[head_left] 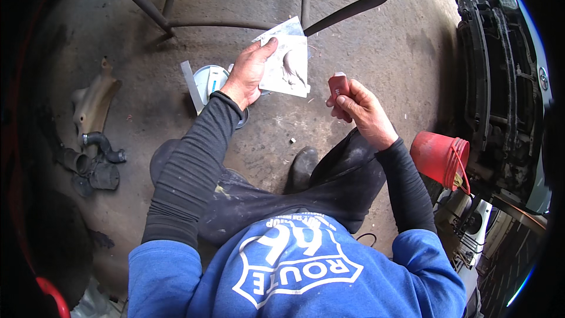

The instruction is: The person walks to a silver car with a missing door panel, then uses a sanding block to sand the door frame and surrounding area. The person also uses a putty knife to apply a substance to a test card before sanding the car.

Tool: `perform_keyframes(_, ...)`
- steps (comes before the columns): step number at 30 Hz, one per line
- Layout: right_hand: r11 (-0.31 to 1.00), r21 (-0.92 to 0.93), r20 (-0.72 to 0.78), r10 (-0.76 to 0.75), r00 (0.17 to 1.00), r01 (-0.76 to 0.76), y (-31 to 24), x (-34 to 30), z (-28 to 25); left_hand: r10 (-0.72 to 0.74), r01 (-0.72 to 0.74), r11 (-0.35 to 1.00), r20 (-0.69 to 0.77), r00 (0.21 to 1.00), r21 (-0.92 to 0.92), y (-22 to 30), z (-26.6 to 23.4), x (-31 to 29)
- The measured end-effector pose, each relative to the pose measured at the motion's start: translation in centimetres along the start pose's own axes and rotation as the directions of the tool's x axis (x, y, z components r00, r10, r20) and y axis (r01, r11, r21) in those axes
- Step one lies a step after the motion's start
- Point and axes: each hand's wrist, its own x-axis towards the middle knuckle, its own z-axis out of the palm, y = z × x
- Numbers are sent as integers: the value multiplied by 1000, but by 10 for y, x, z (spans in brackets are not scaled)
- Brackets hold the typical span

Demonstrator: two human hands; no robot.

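Nearest, the person's blue T-shirt (294, 265) and dark, stained trousers (253, 206) fill the lower edge of the view, with a dark shoe (304, 168) between the knees. A small pale chip (292, 140) lies on the grey-brown concrete floor (265, 135) just ahead of the shoe.

Beyond the knees, the right hand (365, 109) has its fingers closed on a small, flat, dark red block with a pale upper edge (338, 85). The left hand (250, 73) grips a flat, white, four-sided sheet (275, 73) by its left edge, thumb on top; the fingers beneath are hidden. On the sheet sits a pale, grey-edged smear (291, 68). Sheet and block are apart — a strip of floor shows between them.

Partly covered by the left wrist is a round, pale-topped tin (203, 76), a narrow white strip (191, 88) along its left edge. To the right of the right forearm, a red plastic bucket (435, 156) stands near the dark, exposed front of a car (482, 65); to the left lie black hose-like parts (106, 174) and a tan, curved piece (97, 100). Farthest — a bent, dark metal tube frame (223, 24), overlapped by the sheet's top edge.
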Motion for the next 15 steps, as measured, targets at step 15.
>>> perform_keyframes(15, 985, -123, -21, -123, 992, 119, -4, -2, -10, -17, 17, 1000, 15, 1000, 19, -8, 3, -2)
